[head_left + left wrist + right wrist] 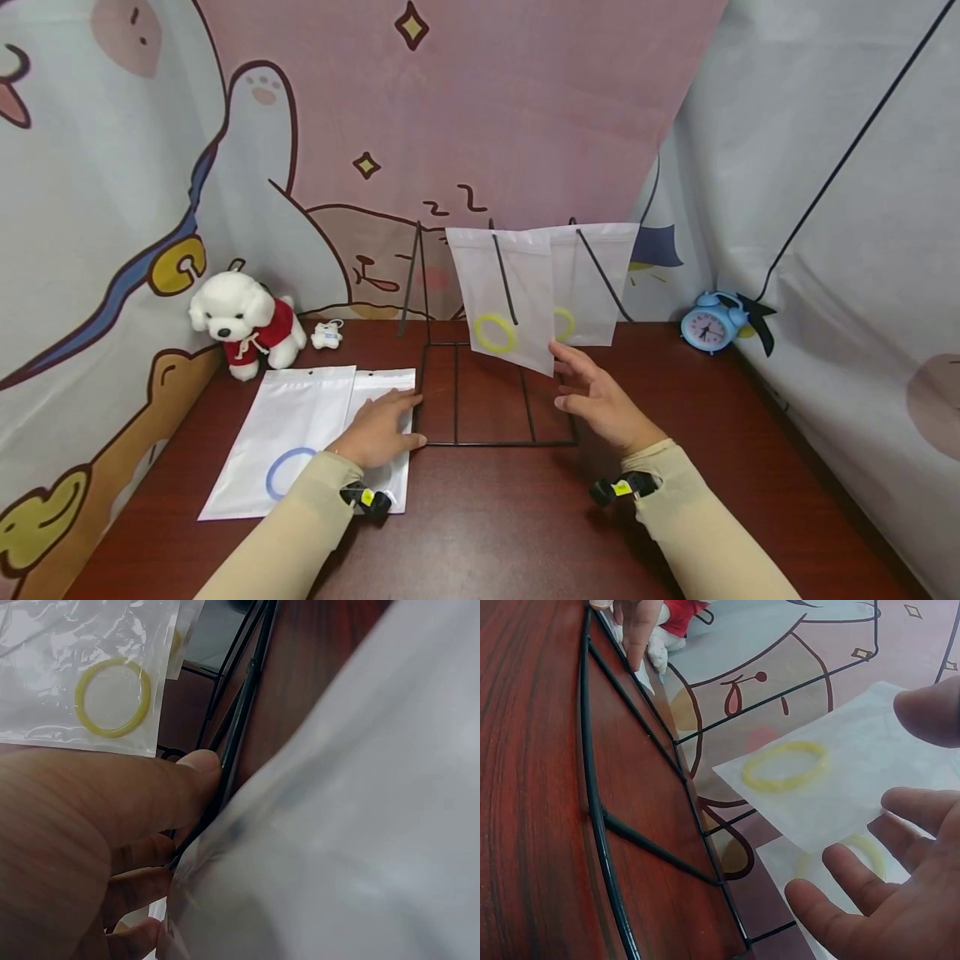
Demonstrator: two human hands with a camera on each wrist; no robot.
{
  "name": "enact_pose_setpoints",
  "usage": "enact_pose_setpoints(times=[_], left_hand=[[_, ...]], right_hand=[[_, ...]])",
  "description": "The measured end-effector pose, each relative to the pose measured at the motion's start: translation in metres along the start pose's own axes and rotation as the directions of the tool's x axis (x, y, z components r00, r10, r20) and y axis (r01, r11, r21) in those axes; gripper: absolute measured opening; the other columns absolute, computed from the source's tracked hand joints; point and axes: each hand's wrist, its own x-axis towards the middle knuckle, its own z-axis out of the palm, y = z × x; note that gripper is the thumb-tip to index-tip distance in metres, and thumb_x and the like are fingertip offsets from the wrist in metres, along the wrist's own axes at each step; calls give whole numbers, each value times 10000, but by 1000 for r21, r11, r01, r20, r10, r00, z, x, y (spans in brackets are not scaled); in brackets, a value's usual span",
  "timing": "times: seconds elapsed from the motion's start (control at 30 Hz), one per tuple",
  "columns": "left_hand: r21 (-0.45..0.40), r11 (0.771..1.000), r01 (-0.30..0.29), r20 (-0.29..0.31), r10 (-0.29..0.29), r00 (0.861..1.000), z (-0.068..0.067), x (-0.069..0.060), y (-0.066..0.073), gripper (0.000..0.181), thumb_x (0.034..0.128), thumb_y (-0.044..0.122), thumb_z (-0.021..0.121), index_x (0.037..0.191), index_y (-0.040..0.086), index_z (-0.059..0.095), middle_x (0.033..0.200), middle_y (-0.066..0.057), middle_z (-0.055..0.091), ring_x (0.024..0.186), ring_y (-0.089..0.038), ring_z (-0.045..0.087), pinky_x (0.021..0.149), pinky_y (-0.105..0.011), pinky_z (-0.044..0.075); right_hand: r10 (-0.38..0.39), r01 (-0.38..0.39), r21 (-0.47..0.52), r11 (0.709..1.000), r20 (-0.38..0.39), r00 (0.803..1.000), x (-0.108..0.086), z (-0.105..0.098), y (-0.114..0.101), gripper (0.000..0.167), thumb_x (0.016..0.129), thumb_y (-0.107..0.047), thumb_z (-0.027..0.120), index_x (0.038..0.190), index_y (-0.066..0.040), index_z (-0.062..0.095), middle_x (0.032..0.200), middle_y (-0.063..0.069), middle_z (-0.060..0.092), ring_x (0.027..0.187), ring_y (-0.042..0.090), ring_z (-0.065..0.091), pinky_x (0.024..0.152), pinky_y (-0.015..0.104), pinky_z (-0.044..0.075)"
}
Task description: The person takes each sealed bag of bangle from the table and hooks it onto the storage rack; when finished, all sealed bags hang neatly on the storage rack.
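A black wire rack (456, 392) stands on the table. Two translucent white zip bags hang from its prongs: a nearer bag (517, 283) and a farther bag (600, 275), each showing a yellow ring. My left hand (381, 429) rests at the rack's left side bar, thumb and fingertips touching it; the left wrist view shows the thumb (199, 761) against the wire. My right hand (603, 400) is beside the nearer bag's lower right corner with its fingers extended, seen spread in the right wrist view; whether they touch the bag I cannot tell.
White bags lie left of the rack, the front bag (247, 450) showing a blue ring, another bag (393, 479) partly under my left hand. Behind them are a plush dog (247, 321) and a small white figure (327, 334). A blue alarm clock (707, 327) stands at the right.
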Motion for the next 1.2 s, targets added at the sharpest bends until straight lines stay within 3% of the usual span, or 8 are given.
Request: enact_pose_setpoints(times=[0.2, 0.33, 0.47, 0.6, 0.8, 1.0, 1.2], left_hand=[[4, 1000, -4, 2, 4, 1000, 0, 1, -1, 699, 947, 292, 784, 1540, 31, 523, 1637, -165, 456, 1571, -434, 301, 1249, -725, 156], [2, 1000, -5, 3, 5, 1000, 1, 2, -2, 700, 946, 293, 785, 1541, 33, 523, 1637, -165, 456, 1571, -435, 302, 1249, -724, 157], [-2, 1000, -3, 6, 3, 1000, 0, 1, -1, 701, 947, 294, 783, 1543, 34, 521, 1639, -167, 452, 1571, -437, 299, 1251, -722, 152], [-5, 1000, 2, 11, -2, 1000, 0, 1, -1, 699, 951, 290, 780, 1546, 33, 516, 1642, -167, 446, 1574, -434, 293, 1254, -720, 145], [-6, 1000, 7, 14, -7, 1000, 0, 0, 0, 696, 953, 285, 780, 1546, 33, 516, 1642, -168, 446, 1576, -430, 292, 1257, -715, 144], [-8, 1000, 5, 18, -4, 1000, -1, 0, 1, 701, 949, 288, 782, 1545, 31, 517, 1642, -169, 447, 1573, -436, 294, 1256, -715, 146], [-15, 1000, 6, 13, -6, 1000, -3, 1, 1, 694, 948, 284, 784, 1536, 24, 524, 1633, -176, 457, 1566, -443, 306, 1250, -725, 149]], right_hand=[[16, -20, -59, 998, -54, 998, 1, -6, 4, 722, 922, 74, 650, 1600, -34, 427, 1666, 162, 352, 1455, 442, 415, 1127, 410, 472], [62, -71, -70, 995, -119, 991, -1, -17, 11, 547, 962, 25, 675, 1494, -5, 551, 1487, 169, 550, 1328, 414, 549, 1008, 328, 563], [136, -149, -82, 985, -139, 981, -4, -32, 22, 378, 983, -48, 713, 1354, -15, 651, 1200, 154, 677, 1085, 280, 674, 847, 252, 600], [207, -219, -183, 958, -81, 975, -6, -47, 37, 366, 969, -120, 764, 1307, -16, 669, 1035, 137, 658, 935, 213, 627, 772, 265, 554], [311, -289, -270, 919, 42, 950, -9, -58, 58, 430, 949, -164, 793, 1334, -30, 659, 1017, 134, 634, 917, 254, 600, 748, 283, 535], [349, -313, -305, 899, 69, 935, -11, -57, 63, 423, 927, -176, 819, 1309, -59, 679, 997, 121, 633, 913, 265, 588, 735, 292, 511], [356, -312, -304, 900, 98, 929, -11, -57, 66, 439, 906, -177, 840, 1300, -62, 685, 967, 105, 640, 870, 247, 596, 710, 288, 517]])
